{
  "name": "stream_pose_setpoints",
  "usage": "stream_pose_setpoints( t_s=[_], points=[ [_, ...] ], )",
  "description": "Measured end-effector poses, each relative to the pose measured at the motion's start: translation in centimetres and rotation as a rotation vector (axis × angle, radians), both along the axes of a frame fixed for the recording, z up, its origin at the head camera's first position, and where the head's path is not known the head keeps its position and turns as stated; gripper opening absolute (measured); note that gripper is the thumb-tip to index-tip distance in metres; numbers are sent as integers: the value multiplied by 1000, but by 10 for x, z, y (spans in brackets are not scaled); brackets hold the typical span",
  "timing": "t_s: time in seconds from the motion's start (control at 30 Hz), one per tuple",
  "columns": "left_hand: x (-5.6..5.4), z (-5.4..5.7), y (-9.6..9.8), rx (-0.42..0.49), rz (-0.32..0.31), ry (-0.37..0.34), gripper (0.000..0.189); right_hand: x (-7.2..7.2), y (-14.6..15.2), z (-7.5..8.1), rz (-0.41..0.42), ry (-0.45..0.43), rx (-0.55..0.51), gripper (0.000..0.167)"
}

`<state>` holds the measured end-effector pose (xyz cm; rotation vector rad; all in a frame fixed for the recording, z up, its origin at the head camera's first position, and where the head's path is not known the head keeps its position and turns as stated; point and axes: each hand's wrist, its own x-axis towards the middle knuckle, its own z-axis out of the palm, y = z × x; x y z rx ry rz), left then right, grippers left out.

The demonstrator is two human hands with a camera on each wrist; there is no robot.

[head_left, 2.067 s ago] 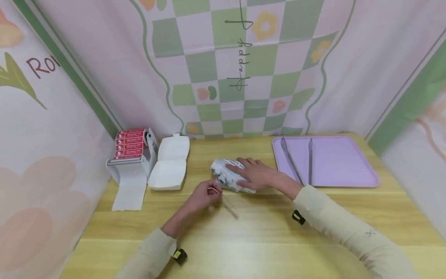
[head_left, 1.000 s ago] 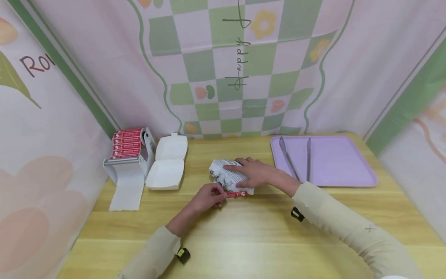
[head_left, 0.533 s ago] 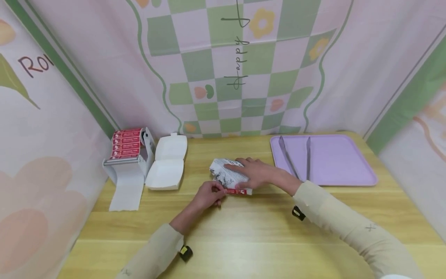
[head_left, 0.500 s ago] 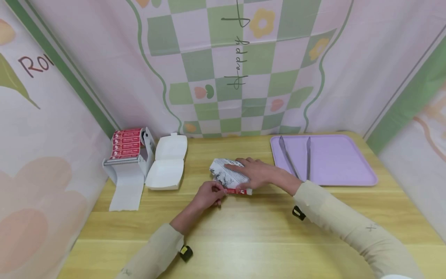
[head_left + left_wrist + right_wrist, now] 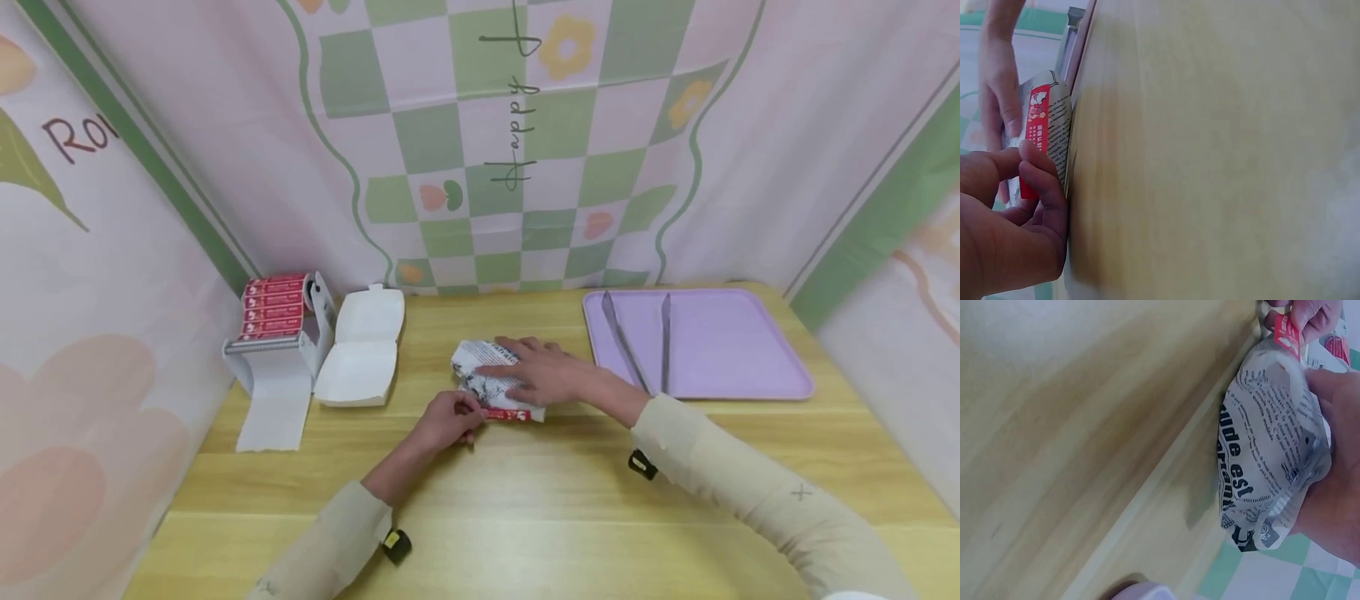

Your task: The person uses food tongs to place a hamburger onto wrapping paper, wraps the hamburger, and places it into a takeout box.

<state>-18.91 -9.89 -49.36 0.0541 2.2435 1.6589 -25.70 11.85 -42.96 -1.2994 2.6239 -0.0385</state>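
A parcel (image 5: 472, 360) wrapped in newspaper-print paper lies at the middle of the table; what is inside is hidden. My right hand (image 5: 551, 375) rests on top of it with the fingers spread. At the parcel's near side, my left hand (image 5: 450, 420) pinches one end of a red sticker (image 5: 510, 414) between thumb and finger. In the left wrist view the sticker (image 5: 1039, 112) lies along the wrapped side, its lower end under the fingertips. The right wrist view shows the folded end of the wrapping (image 5: 1260, 431), with my right hand (image 5: 1338, 456) against it.
Back left stands a label dispenser (image 5: 273, 308) with a roll of red stickers and a backing strip hanging out. An opened white food box (image 5: 358, 367) sits beside it. Right of the parcel is a purple tray (image 5: 735, 350) with metal tongs (image 5: 666, 342) on it.
The sticker, first seen edge-on in my left hand away from the parcel, has turned and come against the parcel's near side. My right hand stays on the parcel, its fingers shifted slightly.
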Motion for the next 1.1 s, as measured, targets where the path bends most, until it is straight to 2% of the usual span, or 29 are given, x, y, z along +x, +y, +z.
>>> stream_pose_setpoints(
  t_s=[0.17, 0.37, 0.5, 0.67, 0.9, 1.1],
  points=[
    [0, 0, -1, -7, -9, -3, 10, 3, -1, -2, 66, 22, -21, 54],
    [-1, 1, 0, 6, 11, -11, 10, 1, 0, -2, 59, -13, 15, 47],
    [-2, 1, 1, 12, 27, -33, 12, 0, 1, -2, 66, -41, 29, 52],
    [-3, -1, 3, -3, 46, -38, 15, 0, 2, -2, 96, -24, 18, 64],
    [-3, 0, 5, -34, 77, -58, 14, 1, 2, -4, 112, -3, 6, 63],
    [-2, 3, 6, -27, 90, -20, 12, 0, 3, -2, 112, -11, 13, 65]
  ],
)
